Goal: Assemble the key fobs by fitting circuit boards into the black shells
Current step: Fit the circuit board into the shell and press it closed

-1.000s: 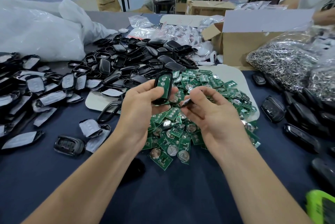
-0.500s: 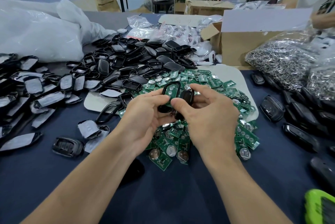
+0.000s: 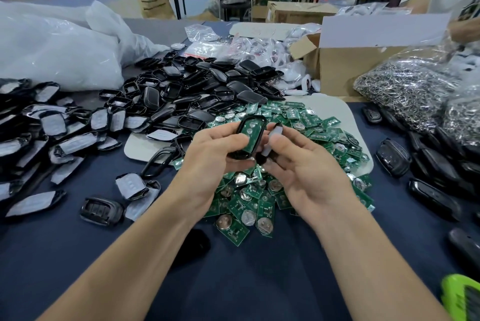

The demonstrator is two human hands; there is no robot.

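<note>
My left hand (image 3: 213, 159) gripped a black shell (image 3: 253, 118) by its near end, thumb curled over the face, with a green circuit board (image 3: 252, 136) lying inside it, face up to me. My right hand (image 3: 309, 170) pinched a second shell half (image 3: 274, 136) between thumb and fingers, just to the right of the first. Both long axes ran away from me, nearly parallel and leaning slightly right at the far end. Their near ends were close, but I could not tell if they touched. Closing the fob looked to be a short move leftward for the right hand.

Below lay the heap of loose circuit boards (image 3: 306, 123) on a pale sheet (image 3: 340, 107) over the dark blue table cover (image 3: 233, 281). Empty shells (image 3: 197, 92) were piled beyond on the left. Black fobs (image 3: 392, 157) lay well apart on the right, before bagged metal rings (image 3: 405, 89) and a cardboard box (image 3: 345, 71).
</note>
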